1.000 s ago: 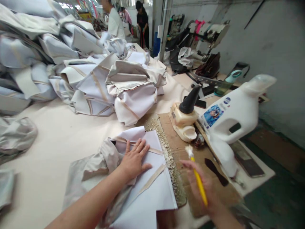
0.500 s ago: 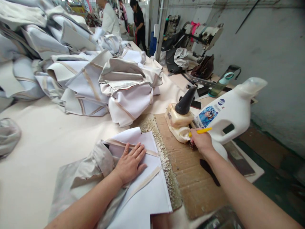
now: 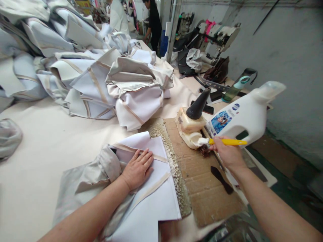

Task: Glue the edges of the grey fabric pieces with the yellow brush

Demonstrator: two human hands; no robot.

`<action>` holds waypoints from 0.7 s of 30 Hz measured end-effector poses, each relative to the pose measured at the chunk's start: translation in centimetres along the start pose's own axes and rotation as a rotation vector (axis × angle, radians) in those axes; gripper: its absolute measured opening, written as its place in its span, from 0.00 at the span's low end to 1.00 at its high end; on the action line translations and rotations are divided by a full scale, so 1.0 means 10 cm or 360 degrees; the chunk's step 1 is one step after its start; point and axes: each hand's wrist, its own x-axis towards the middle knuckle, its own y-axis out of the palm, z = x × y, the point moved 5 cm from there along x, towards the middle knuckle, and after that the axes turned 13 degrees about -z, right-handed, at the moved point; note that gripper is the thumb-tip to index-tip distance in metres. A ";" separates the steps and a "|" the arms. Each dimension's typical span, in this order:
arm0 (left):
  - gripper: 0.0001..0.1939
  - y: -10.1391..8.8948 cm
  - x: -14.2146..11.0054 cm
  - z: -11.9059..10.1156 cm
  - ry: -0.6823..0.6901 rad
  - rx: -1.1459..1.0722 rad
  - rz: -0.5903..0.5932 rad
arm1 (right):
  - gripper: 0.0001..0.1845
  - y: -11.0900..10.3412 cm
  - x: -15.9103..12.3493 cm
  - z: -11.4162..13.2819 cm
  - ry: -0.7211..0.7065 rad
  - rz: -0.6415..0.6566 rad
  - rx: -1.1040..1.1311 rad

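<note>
My left hand (image 3: 138,170) lies flat, fingers stretched out, on a white fabric piece (image 3: 156,188) with tan tape strips. Bunched grey-beige cloth (image 3: 101,171) joins that piece beside my wrist. In my right hand (image 3: 228,155) is a yellow-handled brush (image 3: 236,142), its tip coated in white paste. The brush tip is at the open mouth of a cream glue bottle (image 3: 190,125) topped by a black cone nozzle (image 3: 199,106). Just below the tip sits a dark brown crusted lump (image 3: 204,150).
A glue-crusted board (image 3: 176,171) runs beside cardboard (image 3: 199,188), where a dark flat blade-like tool (image 3: 222,180) lies. A big white jug (image 3: 254,111) leans at right, near a green bottle (image 3: 233,90). Fabric pieces (image 3: 85,80) are heaped at left. People stand in the back.
My right hand has drawn the brush back to the right, so its pasted tip now shows. My left hand stays flat on the fabric piece.
</note>
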 end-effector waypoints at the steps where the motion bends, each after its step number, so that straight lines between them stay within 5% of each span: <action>1: 0.20 0.00 0.00 0.00 0.0000 -0.0001 0.0008 | 0.13 0.02 -0.05 0.02 -0.0020 0.0108 -0.0006; 4: 0.20 0.00 0.01 0.00 0.0014 -0.0012 0.0053 | 0.15 0.03 -0.24 0.03 -0.0110 0.0422 -0.0042; 7: 0.20 0.00 0.01 0.00 0.0023 -0.0021 0.0087 | 0.16 -0.06 -0.37 -0.01 -0.0087 0.0522 -0.0080; 16: 0.23 0.03 0.00 0.01 -0.0024 0.0002 0.0089 | 0.16 -0.06 -0.20 0.00 0.0128 0.0144 0.0173; 21: 0.24 0.06 -0.01 0.02 -0.0061 -0.0016 0.0110 | 0.13 -0.09 -0.29 0.12 -0.0223 0.0259 -0.0140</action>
